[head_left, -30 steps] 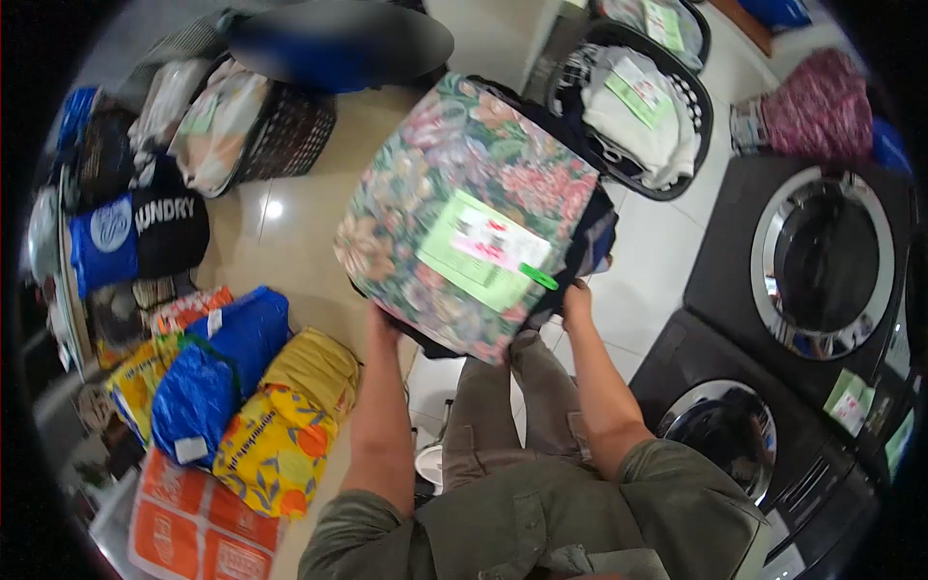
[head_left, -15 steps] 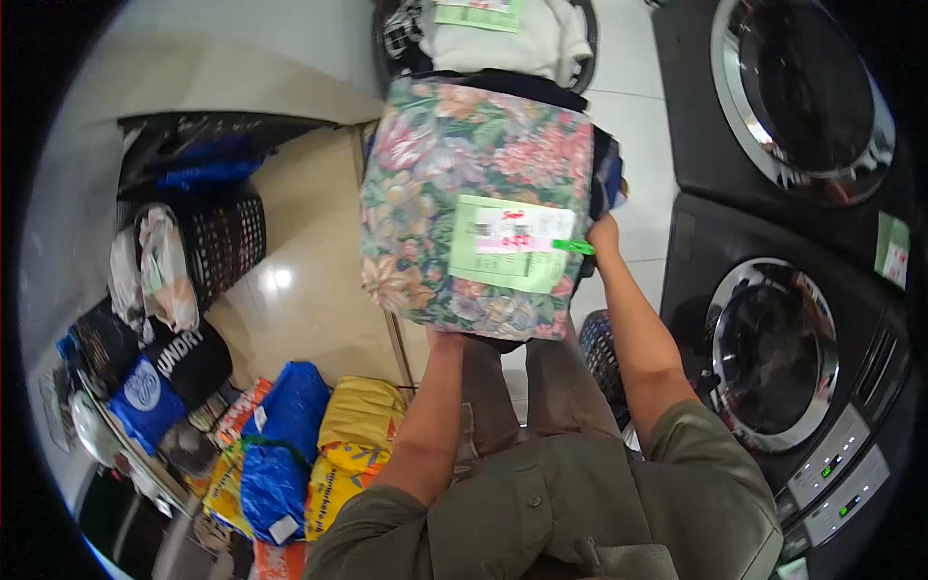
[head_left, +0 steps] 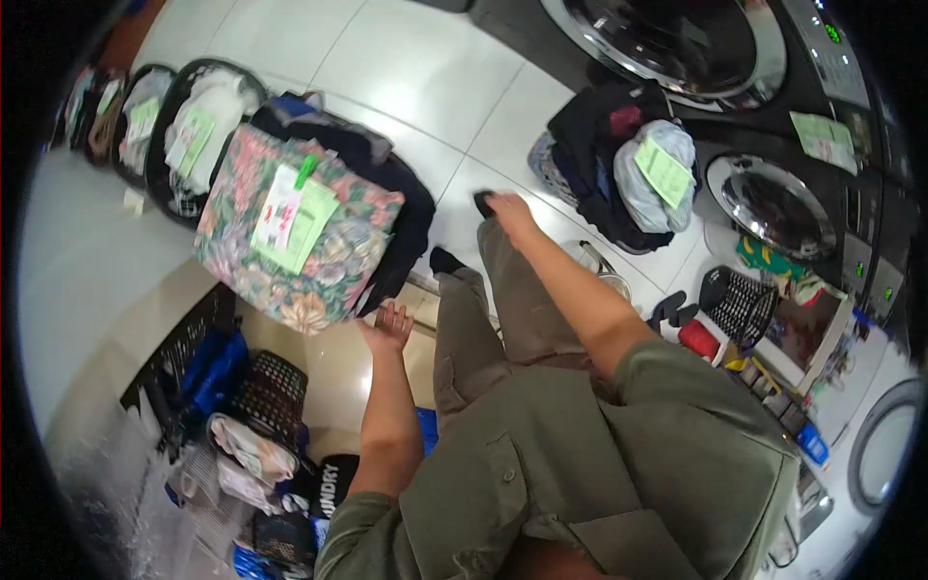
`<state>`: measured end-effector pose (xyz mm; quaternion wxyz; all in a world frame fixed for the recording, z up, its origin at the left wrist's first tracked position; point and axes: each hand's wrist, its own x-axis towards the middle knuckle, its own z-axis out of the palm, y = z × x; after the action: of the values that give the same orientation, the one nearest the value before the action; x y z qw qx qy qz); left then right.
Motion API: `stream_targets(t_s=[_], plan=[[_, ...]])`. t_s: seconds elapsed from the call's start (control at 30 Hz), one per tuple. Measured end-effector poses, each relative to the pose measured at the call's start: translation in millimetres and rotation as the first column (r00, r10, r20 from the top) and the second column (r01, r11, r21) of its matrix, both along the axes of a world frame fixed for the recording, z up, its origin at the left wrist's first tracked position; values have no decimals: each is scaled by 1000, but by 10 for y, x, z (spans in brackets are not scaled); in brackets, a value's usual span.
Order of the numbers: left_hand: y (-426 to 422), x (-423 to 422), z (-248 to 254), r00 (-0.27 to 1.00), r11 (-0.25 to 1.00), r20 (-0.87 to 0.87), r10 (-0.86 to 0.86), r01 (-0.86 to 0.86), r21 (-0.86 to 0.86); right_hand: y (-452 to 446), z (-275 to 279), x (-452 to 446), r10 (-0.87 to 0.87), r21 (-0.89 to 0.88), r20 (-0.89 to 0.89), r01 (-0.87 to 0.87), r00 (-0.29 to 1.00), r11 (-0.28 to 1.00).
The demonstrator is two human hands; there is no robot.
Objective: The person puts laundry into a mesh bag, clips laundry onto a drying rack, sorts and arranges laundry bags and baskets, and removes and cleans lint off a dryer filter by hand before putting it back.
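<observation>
The floral fabric bundle [head_left: 338,227] lies on a pile of dark clothes [head_left: 411,213] at the left. A green slip [head_left: 309,227] and a white slip are fixed to it with a green clip [head_left: 305,172]. My left hand [head_left: 389,329] is just below the pile's lower edge, fingers spread, holding nothing. Over the floor, near my foot, is my right hand [head_left: 512,215], away from the pile; its fingers are partly in view and look apart, with nothing in them.
Baskets of tagged clothes, one with white clothes [head_left: 217,121], stand beyond the bundle. Another heaped basket [head_left: 619,164] is at the right, before the dark front-loading machines [head_left: 770,203]. A black basket [head_left: 266,396] and bags lie lower left.
The floral bundle and its dark clothes have left my hands and now rest beside the other baskets. Both hands have come away from it. The view has turned toward the right.
</observation>
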<state>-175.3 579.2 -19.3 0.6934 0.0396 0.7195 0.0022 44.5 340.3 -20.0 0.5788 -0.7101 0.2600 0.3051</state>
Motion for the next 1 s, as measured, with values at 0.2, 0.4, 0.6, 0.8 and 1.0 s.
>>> stream_targets(t_s=[0.2, 0.4, 0.6, 0.8, 1.0], plan=[[-1183, 354, -201, 551, 562, 164, -818, 827, 24, -1946, 335, -752, -207, -593, 79, 212, 975, 776], [-3147, 1802, 132, 307, 385, 350, -885, 905, 179, -3871, 643, 437, -139, -606, 628, 594, 765, 529], [-4398, 1915, -697, 281, 120, -226, -933, 833, 540, -4784, -472, 1926, 278, -773, 333, 91, 901, 628], [-4382, 1931, -615, 363, 136, -288, -886, 798, 587, -4772, -765, 2365, 352, -721, 123, -161, 928, 674], [-3579, 1532, -639, 343, 119, -362, -867, 847, 517, -4238, 241, 1821, 729, -690, -28, -541, 684, 481]])
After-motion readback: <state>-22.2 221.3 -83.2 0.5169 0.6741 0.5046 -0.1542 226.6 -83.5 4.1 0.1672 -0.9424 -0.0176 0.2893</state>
